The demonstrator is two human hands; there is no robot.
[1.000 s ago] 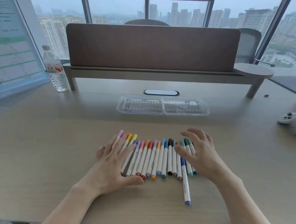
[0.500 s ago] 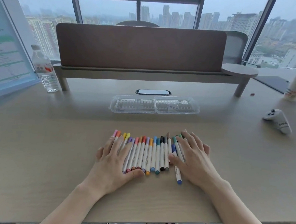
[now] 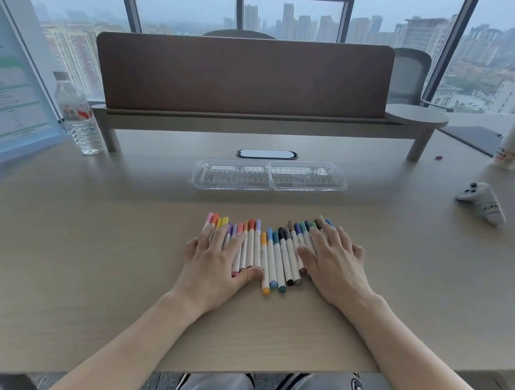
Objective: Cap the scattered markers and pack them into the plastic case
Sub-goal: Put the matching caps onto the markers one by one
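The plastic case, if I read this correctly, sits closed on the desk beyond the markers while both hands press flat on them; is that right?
Not quite: the head view shows the plastic case lying open, both halves flat. It does sit beyond the markers, and the left hand and right hand do press flat on them.

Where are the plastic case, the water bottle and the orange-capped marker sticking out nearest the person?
plastic case [image 3: 269,177], head view, on the seam between its two clear halves.
water bottle [image 3: 80,117], head view, on its label.
orange-capped marker [image 3: 264,264], head view, on its white barrel.
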